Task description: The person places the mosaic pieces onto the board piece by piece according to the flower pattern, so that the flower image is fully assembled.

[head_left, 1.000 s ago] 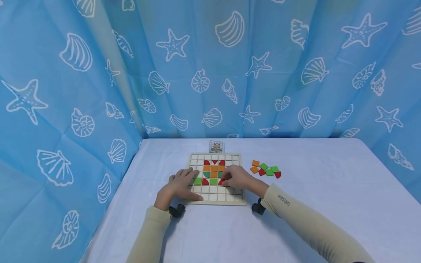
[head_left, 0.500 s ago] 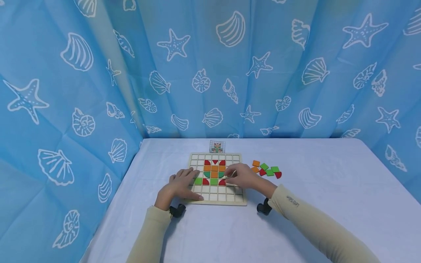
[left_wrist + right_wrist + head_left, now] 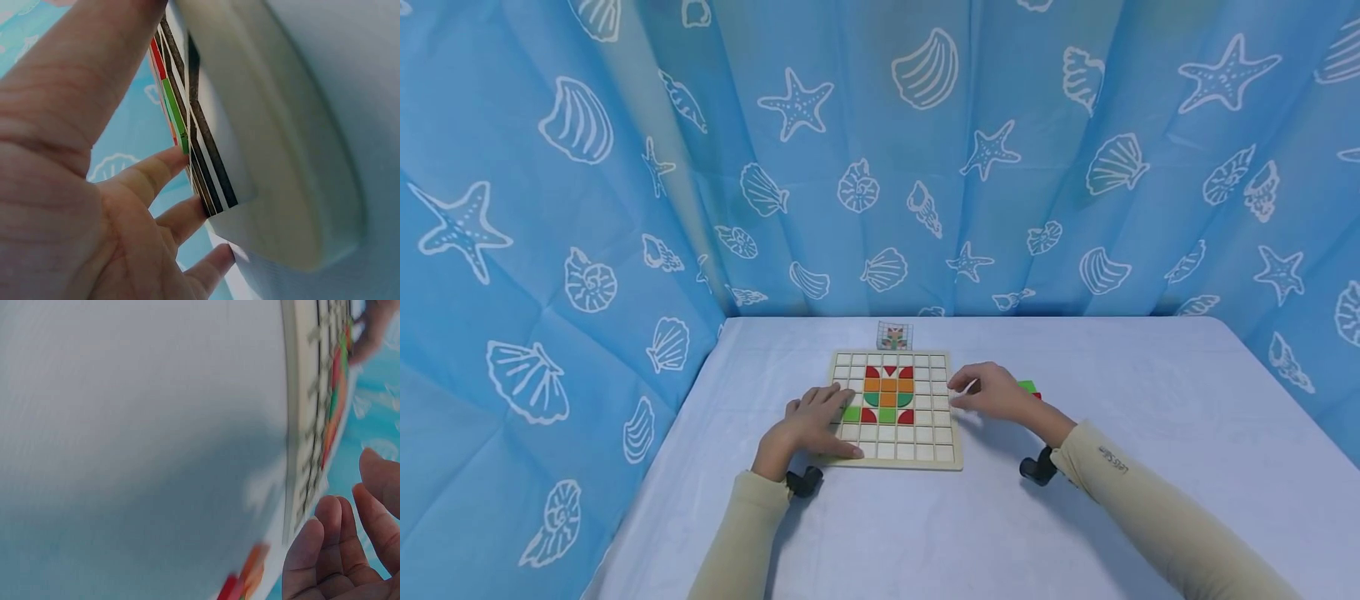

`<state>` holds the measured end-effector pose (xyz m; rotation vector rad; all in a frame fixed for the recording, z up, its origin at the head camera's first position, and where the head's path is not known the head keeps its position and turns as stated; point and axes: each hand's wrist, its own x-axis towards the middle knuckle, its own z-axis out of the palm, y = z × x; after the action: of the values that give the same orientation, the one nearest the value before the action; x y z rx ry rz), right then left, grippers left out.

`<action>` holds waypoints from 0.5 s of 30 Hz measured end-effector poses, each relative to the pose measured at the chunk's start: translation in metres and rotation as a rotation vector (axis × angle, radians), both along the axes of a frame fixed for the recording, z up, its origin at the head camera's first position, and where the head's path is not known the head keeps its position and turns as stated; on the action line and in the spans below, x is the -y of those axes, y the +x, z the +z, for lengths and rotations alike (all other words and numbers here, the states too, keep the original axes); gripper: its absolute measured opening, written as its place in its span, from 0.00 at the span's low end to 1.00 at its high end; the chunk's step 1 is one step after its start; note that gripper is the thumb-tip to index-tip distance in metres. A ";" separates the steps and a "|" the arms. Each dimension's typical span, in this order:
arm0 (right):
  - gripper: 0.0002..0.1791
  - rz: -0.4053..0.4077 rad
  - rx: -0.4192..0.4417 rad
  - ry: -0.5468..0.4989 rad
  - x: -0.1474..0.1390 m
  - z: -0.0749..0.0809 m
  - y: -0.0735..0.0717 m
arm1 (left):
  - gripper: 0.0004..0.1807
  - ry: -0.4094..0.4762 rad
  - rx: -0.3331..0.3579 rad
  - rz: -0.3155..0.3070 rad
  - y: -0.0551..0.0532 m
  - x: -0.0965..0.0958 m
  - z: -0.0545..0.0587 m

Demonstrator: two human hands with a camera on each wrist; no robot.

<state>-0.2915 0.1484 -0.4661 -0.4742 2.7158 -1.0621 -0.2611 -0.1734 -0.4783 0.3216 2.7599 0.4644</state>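
Observation:
A pale gridded puzzle board point(image 3: 925, 455) lies on the table with colored tiles set in its middle cells. Red quarter-round pieces, orange squares point(image 3: 888, 385), green squares point(image 3: 887, 414) and teal pieces form a flower-like pattern. My left hand point(image 3: 811, 425) rests on the board's left side, fingers spread, thumb along the near edge; in the left wrist view its fingertips point(image 3: 172, 161) touch the board. My right hand point(image 3: 996, 392) is in the air just off the board's right edge, fingers loosely bent and nothing between them. It covers most of the loose tiles point(image 3: 1027, 386).
Behind the board stands a small pattern card point(image 3: 895, 336) showing a similar flower. White cloth covers the table point(image 3: 880, 533). A blue shell-print curtain point(image 3: 880, 167) hangs along the back and left. In the right wrist view, loose orange point(image 3: 253, 570) and red tiles lie beside the board.
My right hand has let go of the red quarter-round piece, which lies in its cell, and has moved right off the board toward the loose tiles. The left hand stays put.

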 end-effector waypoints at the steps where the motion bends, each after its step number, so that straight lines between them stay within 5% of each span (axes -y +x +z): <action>1: 0.15 -0.016 -0.006 0.002 -0.005 0.001 0.000 | 0.57 0.002 0.000 -0.001 0.000 0.000 0.000; 15: 0.16 -0.184 0.006 0.033 -0.073 -0.006 -0.007 | 0.57 0.003 0.005 0.002 0.002 -0.001 0.002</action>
<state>-0.2982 0.2215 -0.4719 -0.2183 2.8109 -1.0566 -0.2591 -0.1720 -0.4759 0.3177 2.7552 0.4697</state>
